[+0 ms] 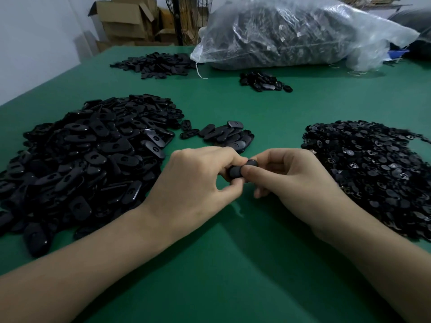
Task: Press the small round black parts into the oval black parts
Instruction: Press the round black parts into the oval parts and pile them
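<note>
On the green worktop (233,252), the heap of oval parts (81,159) lies to the left and the heap of round parts (373,171) to the right. Between them the left hand (198,180) and right hand (291,180) each have their grip clamped on one oval part (251,162). Its long axis seems to run from hand to hand. It is probably light, stiff, slick plastic, best pinched at the ends. The small round part (235,171) seems to sit against it, mostly hidden.

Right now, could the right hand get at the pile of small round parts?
Probably yes: the pile lies just beside the right hand with nothing between, though it is busy pinching a black part.
</note>
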`<act>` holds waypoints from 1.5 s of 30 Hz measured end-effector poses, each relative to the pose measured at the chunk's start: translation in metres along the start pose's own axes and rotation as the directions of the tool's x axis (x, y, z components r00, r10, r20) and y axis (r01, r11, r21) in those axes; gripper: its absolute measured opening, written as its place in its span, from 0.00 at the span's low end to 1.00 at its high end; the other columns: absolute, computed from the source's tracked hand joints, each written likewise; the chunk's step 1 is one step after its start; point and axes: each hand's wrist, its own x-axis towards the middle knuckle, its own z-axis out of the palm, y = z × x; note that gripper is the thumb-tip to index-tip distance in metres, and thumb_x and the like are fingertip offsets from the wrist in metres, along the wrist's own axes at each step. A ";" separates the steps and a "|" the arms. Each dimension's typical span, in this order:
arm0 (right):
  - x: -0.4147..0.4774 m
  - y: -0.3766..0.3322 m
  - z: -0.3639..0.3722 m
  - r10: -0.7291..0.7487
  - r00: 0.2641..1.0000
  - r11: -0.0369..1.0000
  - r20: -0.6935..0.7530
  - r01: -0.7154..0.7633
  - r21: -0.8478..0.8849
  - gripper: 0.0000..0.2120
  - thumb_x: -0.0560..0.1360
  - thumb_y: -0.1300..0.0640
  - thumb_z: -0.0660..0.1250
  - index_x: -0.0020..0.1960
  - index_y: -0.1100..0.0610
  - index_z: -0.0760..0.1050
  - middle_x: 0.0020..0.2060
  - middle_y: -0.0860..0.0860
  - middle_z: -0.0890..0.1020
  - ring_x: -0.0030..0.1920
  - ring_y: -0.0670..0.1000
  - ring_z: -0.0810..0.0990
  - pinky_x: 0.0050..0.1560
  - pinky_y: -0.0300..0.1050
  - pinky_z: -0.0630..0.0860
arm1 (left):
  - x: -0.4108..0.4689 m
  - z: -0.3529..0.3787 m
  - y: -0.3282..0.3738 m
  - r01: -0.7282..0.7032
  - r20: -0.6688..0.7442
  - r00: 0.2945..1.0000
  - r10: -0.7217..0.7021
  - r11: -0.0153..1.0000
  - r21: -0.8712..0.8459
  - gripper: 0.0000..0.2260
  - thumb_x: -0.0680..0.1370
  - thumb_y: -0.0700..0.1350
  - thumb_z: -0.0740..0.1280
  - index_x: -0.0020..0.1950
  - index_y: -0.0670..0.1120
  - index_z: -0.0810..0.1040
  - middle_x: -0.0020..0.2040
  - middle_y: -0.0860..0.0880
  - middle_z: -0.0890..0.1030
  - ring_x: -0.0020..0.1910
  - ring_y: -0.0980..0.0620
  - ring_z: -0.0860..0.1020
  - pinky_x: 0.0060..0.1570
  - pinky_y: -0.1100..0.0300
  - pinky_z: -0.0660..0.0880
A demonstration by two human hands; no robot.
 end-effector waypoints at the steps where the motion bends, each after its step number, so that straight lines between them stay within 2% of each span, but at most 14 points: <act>1: 0.000 0.001 0.001 -0.012 1.000 0.999 -0.010 0.011 -0.041 0.04 0.76 0.56 0.74 0.45 0.57 0.84 0.34 0.53 0.86 0.32 0.48 0.82 0.40 0.44 0.78 | 0.000 -0.001 -0.001 -0.004 0.017 1.000 0.004 1.000 0.011 0.08 0.71 0.44 0.74 0.50 0.47 0.86 0.42 0.53 0.86 0.40 0.56 0.83 0.41 0.53 0.81; 5: 0.001 0.003 0.003 -0.060 0.996 0.994 -0.073 0.053 -0.097 0.07 0.76 0.49 0.74 0.47 0.52 0.84 0.36 0.49 0.86 0.31 0.47 0.83 0.38 0.46 0.78 | 0.013 -0.008 -0.003 -0.010 0.102 0.995 0.001 0.996 0.091 0.10 0.74 0.50 0.71 0.53 0.50 0.86 0.46 0.54 0.87 0.44 0.54 0.85 0.45 0.51 0.82; 8: 0.002 0.004 0.003 -0.052 0.991 0.994 -0.125 0.039 -0.102 0.19 0.70 0.37 0.70 0.55 0.45 0.81 0.36 0.50 0.86 0.33 0.48 0.83 0.42 0.57 0.80 | 0.036 -0.011 -0.013 0.085 0.092 0.991 -0.093 0.993 0.084 0.14 0.74 0.55 0.70 0.57 0.55 0.86 0.49 0.56 0.87 0.48 0.54 0.85 0.50 0.52 0.81; 10: 0.002 0.004 0.003 -0.048 0.992 0.992 -0.120 0.033 -0.118 0.21 0.68 0.35 0.68 0.57 0.43 0.79 0.36 0.49 0.86 0.35 0.49 0.84 0.46 0.62 0.81 | 0.054 -0.008 -0.025 0.161 0.113 0.979 -0.169 0.984 0.076 0.14 0.74 0.58 0.72 0.58 0.57 0.86 0.51 0.56 0.86 0.52 0.53 0.83 0.54 0.50 0.79; 14: 0.001 0.005 0.004 -0.051 0.992 0.993 -0.111 0.038 -0.112 0.19 0.68 0.35 0.68 0.56 0.41 0.77 0.36 0.49 0.86 0.37 0.52 0.84 0.47 0.65 0.80 | 0.083 0.006 -0.053 0.192 0.301 0.918 -0.257 0.954 0.230 0.19 0.76 0.63 0.71 0.63 0.57 0.84 0.64 0.52 0.81 0.66 0.47 0.76 0.68 0.46 0.71; 17: 0.001 0.005 0.003 -0.050 0.994 0.994 -0.100 0.040 -0.105 0.16 0.70 0.37 0.69 0.55 0.41 0.76 0.37 0.49 0.86 0.38 0.53 0.84 0.46 0.66 0.80 | 0.097 0.003 -0.082 0.252 0.279 0.899 -0.338 0.919 0.302 0.16 0.83 0.55 0.66 0.68 0.53 0.81 0.69 0.50 0.80 0.70 0.45 0.75 0.71 0.45 0.70; 22: 0.001 0.005 0.004 -0.061 0.995 0.993 -0.084 0.051 -0.111 0.11 0.73 0.42 0.69 0.54 0.42 0.76 0.36 0.49 0.85 0.38 0.51 0.85 0.46 0.61 0.80 | 0.098 -0.010 -0.128 0.216 0.393 0.761 -0.516 0.773 0.596 0.18 0.84 0.41 0.64 0.73 0.53 0.77 0.73 0.47 0.77 0.72 0.42 0.73 0.71 0.48 0.71; 24: 0.001 0.006 0.004 -0.060 0.995 0.993 -0.076 0.052 -0.106 0.10 0.73 0.44 0.69 0.53 0.43 0.76 0.36 0.48 0.85 0.36 0.50 0.85 0.46 0.59 0.80 | 0.095 -0.011 -0.131 0.134 0.410 0.786 -0.462 0.776 0.617 0.19 0.83 0.41 0.67 0.72 0.55 0.78 0.71 0.49 0.79 0.71 0.43 0.74 0.68 0.49 0.72; 27: 0.001 0.007 0.004 -0.065 0.995 0.993 -0.069 0.057 -0.108 0.07 0.76 0.47 0.71 0.53 0.44 0.77 0.37 0.49 0.84 0.35 0.50 0.85 0.45 0.58 0.80 | 0.093 -0.014 -0.130 0.045 0.390 0.852 -0.349 0.791 0.611 0.14 0.81 0.49 0.70 0.67 0.56 0.82 0.65 0.51 0.82 0.66 0.45 0.77 0.64 0.48 0.72; 31: 0.002 0.007 0.004 -0.075 0.995 0.990 -0.066 0.066 -0.122 0.06 0.77 0.48 0.71 0.53 0.45 0.77 0.38 0.49 0.85 0.34 0.49 0.84 0.44 0.58 0.80 | 0.093 -0.019 -0.127 -0.045 0.444 0.861 -0.247 0.833 0.551 0.11 0.79 0.58 0.71 0.58 0.56 0.84 0.58 0.52 0.84 0.60 0.46 0.79 0.60 0.49 0.74; 36: 0.001 0.006 0.003 -0.079 0.995 0.989 -0.059 0.070 -0.134 0.05 0.78 0.49 0.71 0.53 0.45 0.77 0.38 0.49 0.84 0.34 0.49 0.84 0.45 0.60 0.80 | 0.087 -0.016 -0.119 -0.148 0.412 0.906 -0.098 0.838 0.525 0.08 0.80 0.57 0.70 0.51 0.54 0.83 0.46 0.54 0.85 0.46 0.48 0.82 0.47 0.56 0.70; 39: 0.001 0.005 0.004 -0.080 0.995 0.989 -0.059 0.071 -0.132 0.05 0.78 0.49 0.71 0.53 0.45 0.77 0.38 0.50 0.85 0.33 0.49 0.84 0.44 0.59 0.79 | 0.085 -0.017 -0.115 -0.116 0.412 0.904 -0.109 0.867 0.484 0.05 0.79 0.53 0.71 0.52 0.54 0.81 0.43 0.57 0.84 0.45 0.52 0.82 0.46 0.57 0.72; 43: 0.001 0.005 0.003 -0.077 0.995 0.989 -0.055 0.070 -0.128 0.06 0.77 0.49 0.70 0.53 0.45 0.77 0.38 0.49 0.85 0.34 0.50 0.84 0.45 0.61 0.80 | 0.084 -0.016 -0.117 -0.028 0.378 0.912 -0.157 0.897 0.440 0.08 0.80 0.50 0.69 0.57 0.53 0.85 0.41 0.58 0.83 0.42 0.55 0.82 0.49 0.56 0.78; 45: 0.000 0.005 0.003 -0.076 0.996 0.990 -0.052 0.069 -0.126 0.06 0.76 0.48 0.70 0.53 0.45 0.77 0.38 0.49 0.85 0.34 0.50 0.84 0.46 0.62 0.80 | 0.085 -0.015 -0.119 0.118 0.367 0.899 -0.241 0.938 0.326 0.07 0.80 0.48 0.70 0.55 0.54 0.87 0.39 0.60 0.83 0.41 0.62 0.81 0.46 0.65 0.76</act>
